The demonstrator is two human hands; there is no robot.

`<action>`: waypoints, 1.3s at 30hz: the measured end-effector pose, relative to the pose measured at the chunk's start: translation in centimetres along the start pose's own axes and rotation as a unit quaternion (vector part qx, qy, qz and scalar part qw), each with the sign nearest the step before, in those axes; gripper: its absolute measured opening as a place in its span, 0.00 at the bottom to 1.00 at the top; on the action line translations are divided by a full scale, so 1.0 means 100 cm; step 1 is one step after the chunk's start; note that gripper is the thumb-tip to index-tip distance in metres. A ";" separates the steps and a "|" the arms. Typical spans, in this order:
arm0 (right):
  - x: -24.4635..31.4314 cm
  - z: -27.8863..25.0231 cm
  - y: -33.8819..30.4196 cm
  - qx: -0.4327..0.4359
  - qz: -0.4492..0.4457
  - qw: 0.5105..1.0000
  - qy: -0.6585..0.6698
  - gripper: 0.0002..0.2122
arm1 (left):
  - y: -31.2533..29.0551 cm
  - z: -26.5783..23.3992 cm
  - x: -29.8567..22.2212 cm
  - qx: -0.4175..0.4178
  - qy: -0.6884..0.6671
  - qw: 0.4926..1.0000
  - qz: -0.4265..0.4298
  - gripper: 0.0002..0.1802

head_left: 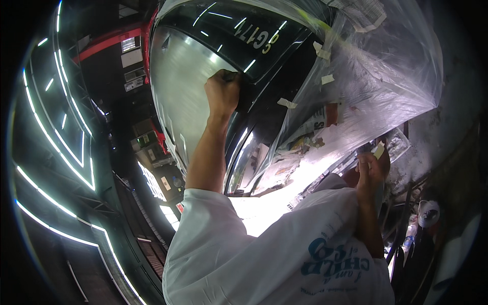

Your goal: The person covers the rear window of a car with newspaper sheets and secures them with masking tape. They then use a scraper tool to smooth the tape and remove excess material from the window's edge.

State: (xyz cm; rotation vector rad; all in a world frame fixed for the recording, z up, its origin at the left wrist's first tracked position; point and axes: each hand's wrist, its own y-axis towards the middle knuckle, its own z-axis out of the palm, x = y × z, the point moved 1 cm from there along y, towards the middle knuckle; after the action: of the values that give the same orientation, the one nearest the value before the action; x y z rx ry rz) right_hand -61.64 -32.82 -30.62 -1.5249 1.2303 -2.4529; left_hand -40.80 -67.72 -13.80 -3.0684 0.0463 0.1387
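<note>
My left hand (222,95) is closed, its curled fingers pressed at the corner where a dull grey car panel (185,84) meets a glossy dark window (229,38). Whatever those fingers hold, if anything, is hidden. Lower on the right, my right hand (370,170) is closed near my body, with a short pale strip of masking tape (379,150) showing at its fingertips. Clear plastic film (386,86) drapes over the vehicle to the right of the window. Several torn pieces of masking tape (287,103) stick to the film and the dark trim.
Printed paper (358,14) lies on the film at the top right. A red bar (109,43) runs behind the vehicle. Bright strip lights (63,86) line the left side. A white roll-like object (428,213) and a plastic bottle (409,236) are at the lower right.
</note>
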 end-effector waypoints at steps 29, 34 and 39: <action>0.046 -0.019 0.048 0.064 0.001 0.998 -0.023 0.08 | 0.030 0.001 -0.019 -0.030 0.031 0.993 -0.112 0.14; 0.048 -0.019 0.050 0.053 -0.011 0.998 -0.020 0.08 | 0.039 0.001 -0.022 -0.039 0.050 0.990 -0.129 0.15; 0.051 -0.026 0.051 0.060 0.004 0.998 -0.024 0.08 | 0.053 0.006 0.004 -0.072 0.020 0.991 -0.113 0.15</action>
State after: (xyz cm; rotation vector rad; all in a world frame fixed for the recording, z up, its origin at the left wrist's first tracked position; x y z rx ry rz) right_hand -68.25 -36.71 -30.52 -1.5346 1.0597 -2.4212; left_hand -40.61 -72.94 -14.82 -3.1901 -0.3229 0.0703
